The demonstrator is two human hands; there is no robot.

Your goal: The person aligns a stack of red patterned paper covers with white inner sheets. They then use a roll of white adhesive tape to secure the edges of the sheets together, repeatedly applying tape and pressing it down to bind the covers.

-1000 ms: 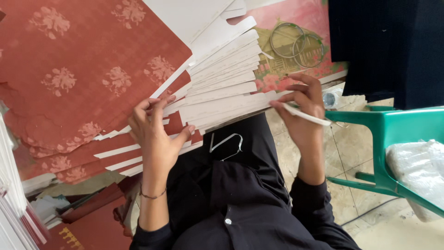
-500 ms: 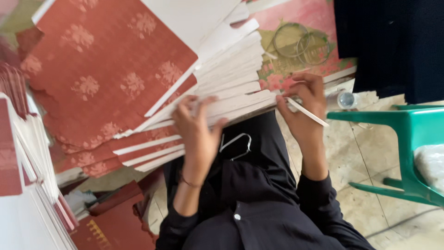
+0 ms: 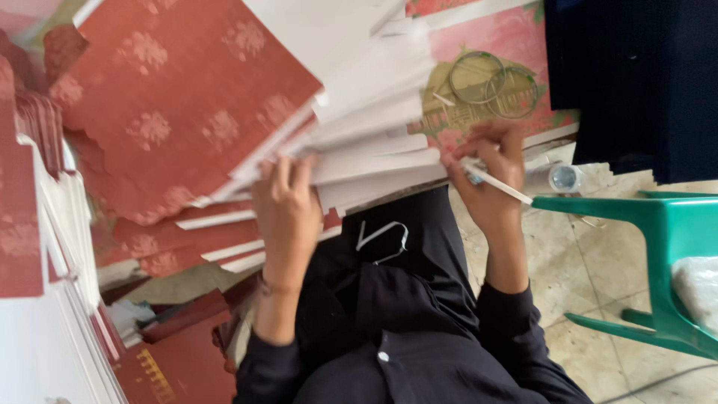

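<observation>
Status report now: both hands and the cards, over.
Left hand flat on fanned white cards. Right hand at the fan's edge, gripping a thin white stick. Green chair close by, right.

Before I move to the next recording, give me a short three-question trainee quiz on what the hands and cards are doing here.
1. True or false: the right hand holds a thin white stick.
2. What does the left hand rest on?
A. the green plastic chair
B. the fanned stack of white card sheets
C. the wire rings
3. What colour is the patterned face of the large card at upper left?

Key
1. True.
2. B: its fingers lie on the edges of the fanned sheets.
3. Red, with a pale flower pattern.
</observation>
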